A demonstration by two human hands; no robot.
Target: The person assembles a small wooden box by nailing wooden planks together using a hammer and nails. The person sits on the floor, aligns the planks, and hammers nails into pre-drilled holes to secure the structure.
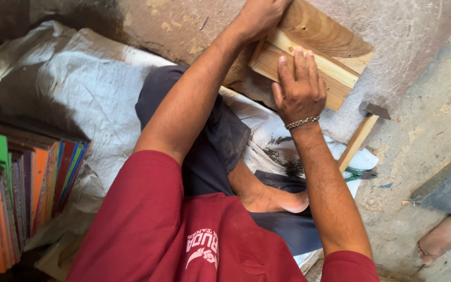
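A wooden piece (330, 47) made of a curved board and pale strips lies on the concrete floor at the top of the head view. My left hand (259, 15) grips its upper left edge. My right hand (299, 86), with a metal bracelet on the wrist, lies flat on the strips with fingers spread, pressing on the near edge. A hammer (364, 130) with a wooden handle lies on the floor just right of my right wrist.
I sit cross-legged on a grey woven sack (79, 89). A stack of coloured boards (22, 198) stands at the left. Green-handled pliers (358, 175) lie by the hammer handle. Another person's bare foot (444, 237) and a dark slab (450, 185) are at the right.
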